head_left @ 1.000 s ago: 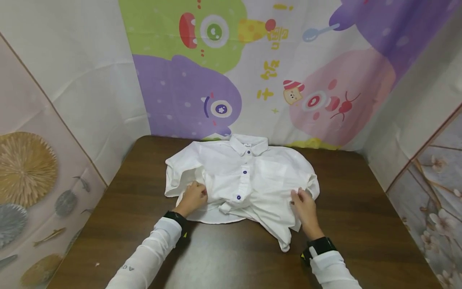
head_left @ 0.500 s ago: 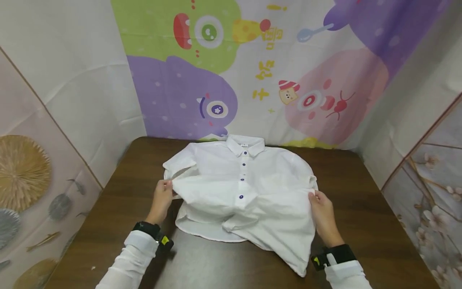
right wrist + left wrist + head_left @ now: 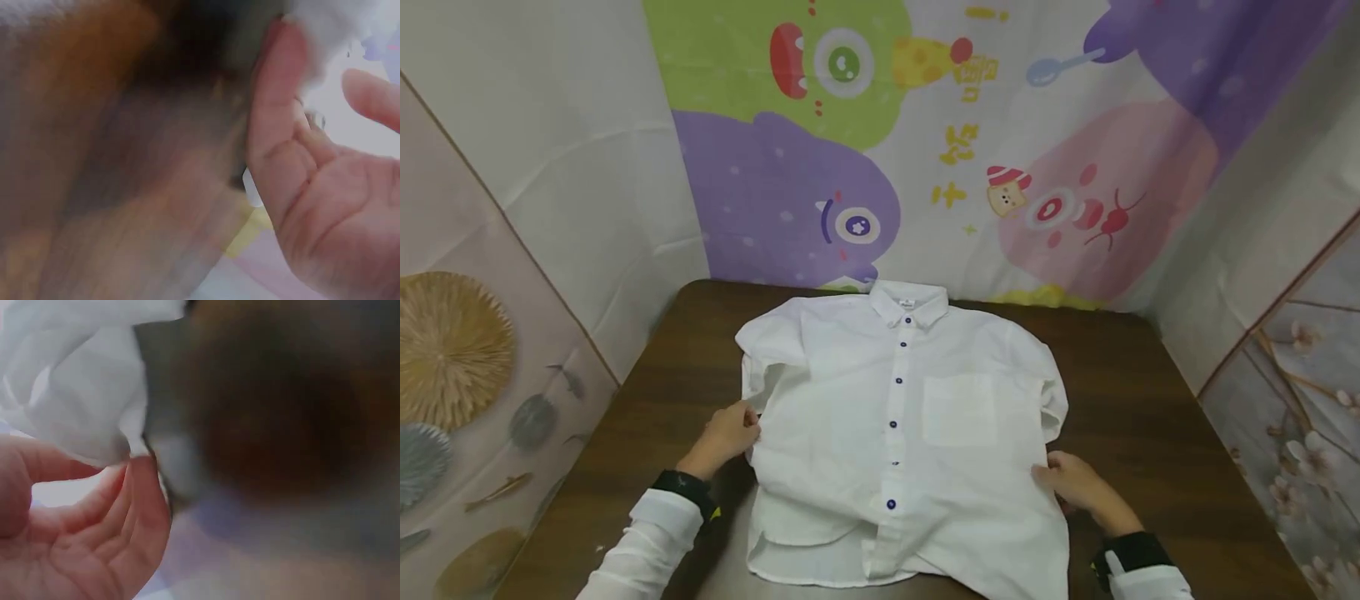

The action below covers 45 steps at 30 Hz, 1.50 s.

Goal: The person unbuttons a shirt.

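Note:
A white short-sleeved button-up shirt [image 3: 842,400] lies spread on the brown table, collar at the far side, with dark blue buttons and a chest pocket. Its lower right front runs past the bottom of the head view, and the left hem is doubled and uneven. At the shirt's left side, below the sleeve, my left hand [image 3: 722,437] pinches the edge; the left wrist view shows white cloth at the fingertips. My right hand [image 3: 1078,487] is at the opposite side edge. In the right wrist view its thumb [image 3: 372,97] stands apart from the fingers, close to the cloth.
The dark brown table [image 3: 1180,467] extends on both sides of the shirt. Behind it hangs a cartoon-printed cloth [image 3: 940,242], close to the collar. Patterned panels [image 3: 550,275] flank the table left and right.
The shirt's bunched front has been drawn toward me and spread, uncovering more buttons and the pocket. Both hands moved outward, then nearer to me along the side edges.

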Motion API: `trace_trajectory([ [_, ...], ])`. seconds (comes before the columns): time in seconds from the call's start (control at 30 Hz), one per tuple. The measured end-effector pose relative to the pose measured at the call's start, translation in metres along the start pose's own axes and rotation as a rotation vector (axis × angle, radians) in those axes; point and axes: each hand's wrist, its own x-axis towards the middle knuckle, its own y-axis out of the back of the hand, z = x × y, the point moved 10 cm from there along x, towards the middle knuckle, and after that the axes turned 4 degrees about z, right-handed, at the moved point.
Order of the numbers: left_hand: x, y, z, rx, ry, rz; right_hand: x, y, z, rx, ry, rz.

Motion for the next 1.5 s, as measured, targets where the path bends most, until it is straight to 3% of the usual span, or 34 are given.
trace_trajectory([
  [0.1, 0.011, 0.015, 0.030, 0.052, -0.123, 0.162, 0.008, 0.011, -0.006, 0.023, 0.001, 0.046],
  [0.17, 0.020, 0.015, 0.053, 0.012, -0.231, 0.206, 0.016, 0.020, -0.012, 0.002, -0.015, 0.080],
  [0.27, 0.034, -0.003, 0.084, -0.033, -0.390, 0.131, 0.027, 0.029, -0.020, -0.042, -0.042, 0.118],
  [0.33, 0.042, -0.019, 0.092, 0.042, -0.429, 0.051, 0.034, 0.032, -0.022, -0.069, -0.066, 0.133],
  [0.43, 0.054, -0.031, 0.080, 0.257, -0.370, 0.032, 0.042, 0.035, -0.020, -0.098, -0.093, 0.152],
  [0.53, 0.066, -0.030, 0.046, 0.399, -0.218, 0.072, 0.048, 0.037, -0.009, -0.069, -0.120, 0.183],
  [0.63, 0.071, -0.025, 0.014, 0.391, -0.130, 0.068, 0.049, 0.032, 0.009, -0.008, -0.137, 0.181],
  [0.7, 0.070, -0.023, 0.004, 0.334, -0.126, 0.029, 0.047, 0.027, 0.021, 0.036, -0.138, 0.167],
  [0.73, 0.068, -0.020, 0.004, 0.299, -0.154, 0.024, 0.045, 0.025, 0.026, 0.061, -0.132, 0.156],
  [0.8, 0.059, -0.011, 0.007, 0.169, -0.199, 0.035, 0.039, 0.020, 0.033, 0.106, -0.122, 0.139],
  [0.87, 0.045, 0.003, 0.009, 0.044, -0.219, 0.102, 0.031, 0.017, 0.036, 0.154, -0.117, 0.131],
  [0.97, 0.017, 0.021, 0.006, -0.075, -0.162, 0.196, 0.014, 0.011, 0.036, 0.189, -0.108, 0.093],
  [1.03, -0.001, 0.024, -0.002, -0.077, -0.073, 0.189, 0.000, 0.004, 0.035, 0.198, -0.118, 0.062],
  [1.13, -0.029, 0.020, -0.014, -0.080, 0.041, 0.106, -0.022, -0.005, 0.032, 0.184, -0.113, 0.028],
  [1.23, -0.053, 0.015, -0.020, -0.104, 0.094, 0.075, -0.041, -0.008, 0.031, 0.159, -0.097, 0.071],
  [1.33, -0.073, 0.008, -0.017, -0.118, 0.074, 0.074, -0.056, -0.012, 0.035, 0.123, -0.093, 0.107],
  [1.5, -0.095, -0.019, -0.011, -0.115, 0.043, 0.029, -0.072, -0.032, 0.044, 0.145, -0.118, 0.075],
])
